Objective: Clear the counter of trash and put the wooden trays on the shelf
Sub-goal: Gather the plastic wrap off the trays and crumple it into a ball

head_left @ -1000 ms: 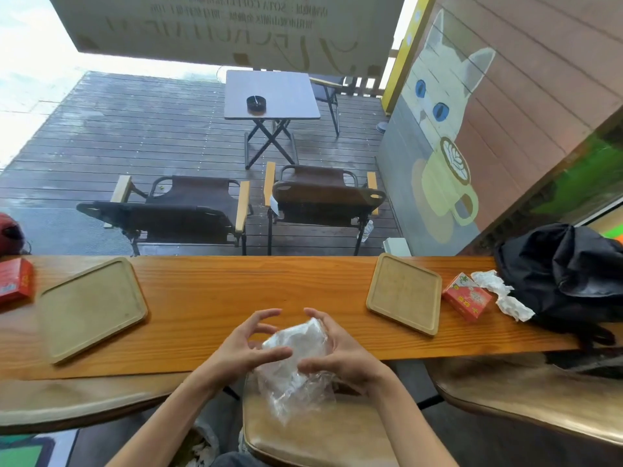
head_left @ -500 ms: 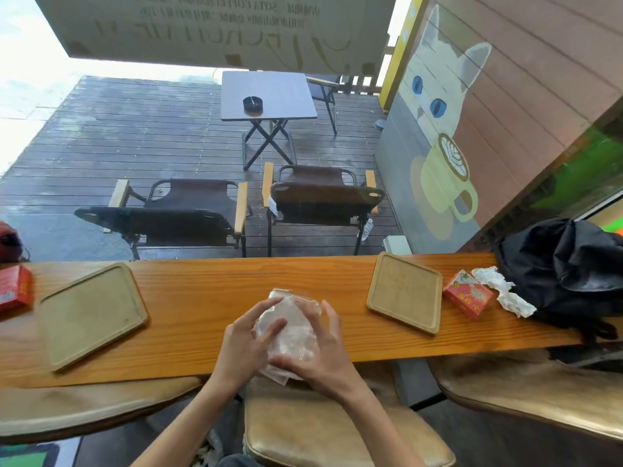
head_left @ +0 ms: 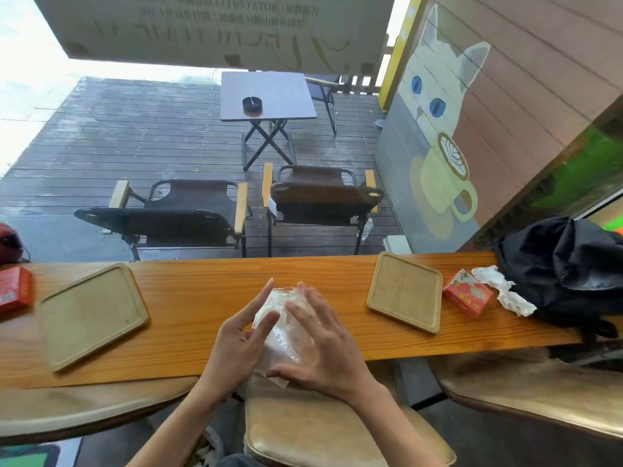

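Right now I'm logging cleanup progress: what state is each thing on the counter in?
Plastic bag: crumpled, pressed between left hand and right hand.
Left wooden tray: flat, bare.
Right wooden tray: flat, bare.
Tissue: crumpled.
Black bag: slumped.

1. A long orange-brown wooden surface [head_left: 209, 291] runs across the view under bright daylight.
2. Beyond it lies a dark, wet-looking plank deck [head_left: 135, 139].
3. Two folding chairs, the left chair [head_left: 175, 217] and the right chair [head_left: 323, 197], stand just past the surface, backs toward it.
4. Farther out stands a square folding table [head_left: 269, 92] bearing a black ashtray [head_left: 252, 104].
5. On the right, a plank wall carries a cat mural [head_left: 435, 92] with a latte cup.
6. A pale banner [head_left: 215, 28] with reversed lettering hangs overhead.
7. Tan cushioned stools [head_left: 323, 429] sit nearest the camera.
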